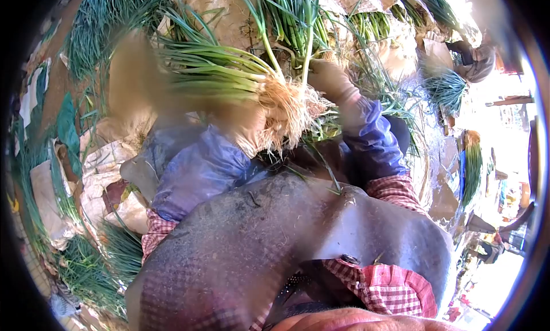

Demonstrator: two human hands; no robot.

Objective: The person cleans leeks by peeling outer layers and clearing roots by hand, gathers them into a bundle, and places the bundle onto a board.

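Observation:
A thick bunch of green onions [229, 73] lies across my left hand [247, 131], its pale, stringy roots [286, 110] hanging to the right over my lap. That hand wears a light glove, and its fingers are mostly hidden by the bunch and a blurred smear. Just right of the roots, my right hand [331, 80], also gloved, is closed around the lower part of a few upright green onion stalks [310, 41]. More green onions [283, 16] lie on the sacking directly beyond it.
Heaps of green onions lie at upper left [109, 27] and lower left [86, 268]. Tan sacking [212, 16] covers the ground ahead. At upper right another person's gloved hand [480, 64] is near a bundle [445, 90]. A tied bundle [473, 167] lies at right. A dark apron [240, 233] covers my lap.

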